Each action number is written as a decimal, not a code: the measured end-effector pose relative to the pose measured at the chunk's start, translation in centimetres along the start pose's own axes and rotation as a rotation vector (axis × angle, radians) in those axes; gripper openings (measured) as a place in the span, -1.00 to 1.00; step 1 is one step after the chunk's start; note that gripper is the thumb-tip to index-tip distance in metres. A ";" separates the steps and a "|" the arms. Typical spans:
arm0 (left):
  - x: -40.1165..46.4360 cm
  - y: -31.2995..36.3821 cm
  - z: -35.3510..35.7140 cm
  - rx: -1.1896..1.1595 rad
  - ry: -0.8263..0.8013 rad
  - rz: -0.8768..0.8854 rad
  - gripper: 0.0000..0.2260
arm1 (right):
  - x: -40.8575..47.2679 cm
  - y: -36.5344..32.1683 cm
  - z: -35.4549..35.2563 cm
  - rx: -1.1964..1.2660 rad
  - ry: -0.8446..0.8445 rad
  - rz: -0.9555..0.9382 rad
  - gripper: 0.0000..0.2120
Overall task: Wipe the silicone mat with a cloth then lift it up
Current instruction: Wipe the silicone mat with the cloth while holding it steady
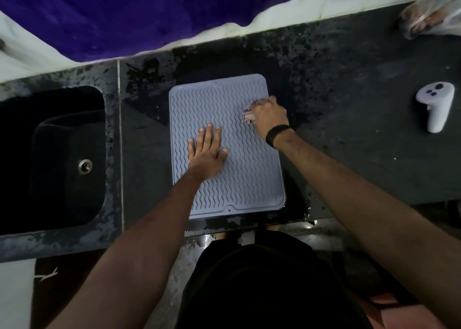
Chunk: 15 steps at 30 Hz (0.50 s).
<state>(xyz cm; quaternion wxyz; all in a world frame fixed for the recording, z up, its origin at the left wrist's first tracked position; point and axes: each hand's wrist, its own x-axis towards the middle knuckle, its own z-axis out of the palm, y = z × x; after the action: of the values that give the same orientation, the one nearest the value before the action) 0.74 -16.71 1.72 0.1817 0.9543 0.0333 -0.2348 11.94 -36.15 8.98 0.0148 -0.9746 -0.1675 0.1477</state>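
Grey-blue silicone mat w/ wavy ridges lies flat on the dark wet countertop, roughly centre, its near edge close to the counter's front edge, a small notch in the middle of that edge. Left hand rests flat on the mat's left-centre part, fingers straight and spread, palm down, holding nothing. Right hand is at the mat's right edge toward the far end, fingers curled round a bunched cloth, pale and blurred; only a bit of it pokes out on the hand's left side, touching the mat. Black wristband on the right wrist. Around: a dark sink w/ metal drain sunk into the counter to the left, well apart from the mat, a pale seam line between them. To the right, well apart, a white handheld controller w/ dark buttons lies on the counter. Far right corner: a crumpled clear plastic bag, contents too blurred to tell. Purple fabric hangs along the wall behind the counter. Water patches and speckles on the counter round the mat, esp. behind it and near its front right corner. Nothing lies on the mat except the 2 hands and cloth.
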 end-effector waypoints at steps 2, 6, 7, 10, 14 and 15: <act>0.1 0.0 0.1 0.004 0.004 0.000 -0.40 | -1.2 -0.4 0.5 -0.038 -0.035 -0.042 -0.67; 0.2 -0.2 0.1 0.022 -0.001 -0.005 -0.39 | -0.4 -2.1 -0.7 0.024 -0.107 -0.071 -0.75; 0.3 -0.1 0.1 0.024 -0.010 -0.010 -0.39 | 0.5 -2.9 -1.3 0.071 -0.077 -0.075 -0.76; 0.4 0.0 0.1 0.023 -0.021 -0.023 -0.39 | 4.1 -5.6 -2.7 0.142 0.057 -0.189 -0.68; 0.4 0.0 0.0 0.007 -0.025 -0.022 -0.39 | 7.2 -6.7 -3.2 0.087 0.029 -0.277 -0.55; 0.4 0.0 0.0 0.004 -0.024 -0.020 -0.39 | 7.7 -6.2 -3.0 0.053 0.017 -0.280 -0.55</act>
<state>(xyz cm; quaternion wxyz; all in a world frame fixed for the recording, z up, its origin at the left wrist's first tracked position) 1.10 -16.70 1.55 0.1777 0.9514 0.0403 -0.2484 17.74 -27.70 10.12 0.0622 -0.9422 -0.2977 0.1402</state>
